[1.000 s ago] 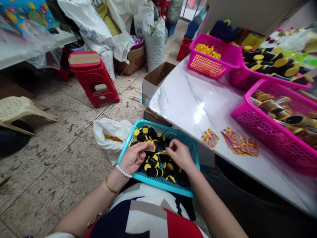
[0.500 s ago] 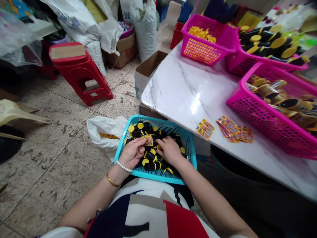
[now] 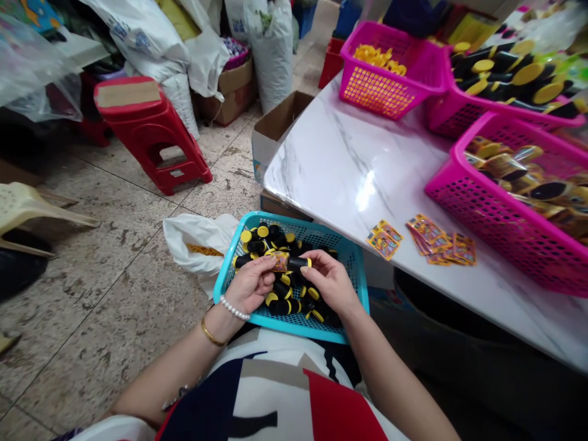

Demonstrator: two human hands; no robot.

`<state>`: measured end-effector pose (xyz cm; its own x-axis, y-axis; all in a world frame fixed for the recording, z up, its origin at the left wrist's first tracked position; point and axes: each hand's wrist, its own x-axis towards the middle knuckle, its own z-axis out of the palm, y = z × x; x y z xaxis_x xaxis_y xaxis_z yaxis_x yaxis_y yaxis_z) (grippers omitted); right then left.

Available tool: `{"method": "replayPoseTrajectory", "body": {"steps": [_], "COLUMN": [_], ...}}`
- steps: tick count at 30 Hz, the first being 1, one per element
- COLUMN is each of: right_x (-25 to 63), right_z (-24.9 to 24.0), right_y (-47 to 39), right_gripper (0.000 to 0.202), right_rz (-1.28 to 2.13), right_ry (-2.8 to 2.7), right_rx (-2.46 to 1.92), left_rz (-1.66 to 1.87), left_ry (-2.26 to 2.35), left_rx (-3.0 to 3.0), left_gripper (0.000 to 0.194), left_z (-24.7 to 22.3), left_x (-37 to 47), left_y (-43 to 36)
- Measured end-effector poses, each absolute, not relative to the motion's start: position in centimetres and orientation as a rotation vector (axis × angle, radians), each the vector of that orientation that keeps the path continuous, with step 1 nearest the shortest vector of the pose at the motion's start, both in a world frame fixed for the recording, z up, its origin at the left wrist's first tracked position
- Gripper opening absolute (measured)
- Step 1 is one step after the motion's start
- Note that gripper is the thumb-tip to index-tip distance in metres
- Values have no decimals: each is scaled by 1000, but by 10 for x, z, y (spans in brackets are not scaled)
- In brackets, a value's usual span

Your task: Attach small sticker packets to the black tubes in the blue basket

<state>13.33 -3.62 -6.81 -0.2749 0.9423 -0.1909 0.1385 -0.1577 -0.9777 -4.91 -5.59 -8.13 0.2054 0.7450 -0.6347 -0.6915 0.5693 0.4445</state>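
Between finger and thumb, my left hand (image 3: 252, 283) pinches a small printed card sleeve (image 3: 280, 261), yellow and orange. My right hand (image 3: 331, 280) grips a black cylinder with yellow ends (image 3: 298, 263) by its right end. The cylinder's left end meets the sleeve's right side; whether it is inside cannot be made out. Both hands are above a turquoise basket (image 3: 359, 288) on my lap. Many more black cylinders with yellow caps (image 3: 281, 305) lie loose in it.
On the marbled table (image 3: 321, 159) at right lie piles of printed cards (image 3: 384, 239). Pink baskets (image 3: 496, 226) hold yellow parts, black cylinders and wrapped pieces. A white bag (image 3: 197, 245), an open carton (image 3: 282, 122) and a red stool (image 3: 151, 135) stand on the floor.
My right hand has come up from the pile in the basket with a black cylinder and brought it against the sleeve. My left hand still holds the sleeve, a little further right.
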Motion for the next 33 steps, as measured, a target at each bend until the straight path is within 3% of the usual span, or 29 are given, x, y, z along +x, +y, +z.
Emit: {"method": "replayPoseTrajectory", "body": {"steps": [5,11,16,19,27,33], "right_x": [130,119,122,126,140,151], "right_z": [-64,-69,-73,-74,-69,-63], "right_y": [-42,-44,-50,-54,-55,-58], "right_gripper": [17,19,24,27,35,37], "right_rz": [1274,1542,1500,1447,938,877], "right_ry": [-1579,-1268,-1172,-1270,-1887,-2016], "right_rx": [-1322,-1169,-1112,-1119,-1121,-1084], "left_rz": [1005,1048,1162,1027,815,760], "left_ry": [934,990,1172,1086,996,940], "left_rx": [83,201,398,546,739,755], "left_gripper": [20,26,37,48,36,35], "left_z": [-83,-82,-72,-70,-74,-73], "left_x": [-47,-44,-48,-55,-48,-34], "left_y": [-58,-62,-68,-66,-61,-61]}}
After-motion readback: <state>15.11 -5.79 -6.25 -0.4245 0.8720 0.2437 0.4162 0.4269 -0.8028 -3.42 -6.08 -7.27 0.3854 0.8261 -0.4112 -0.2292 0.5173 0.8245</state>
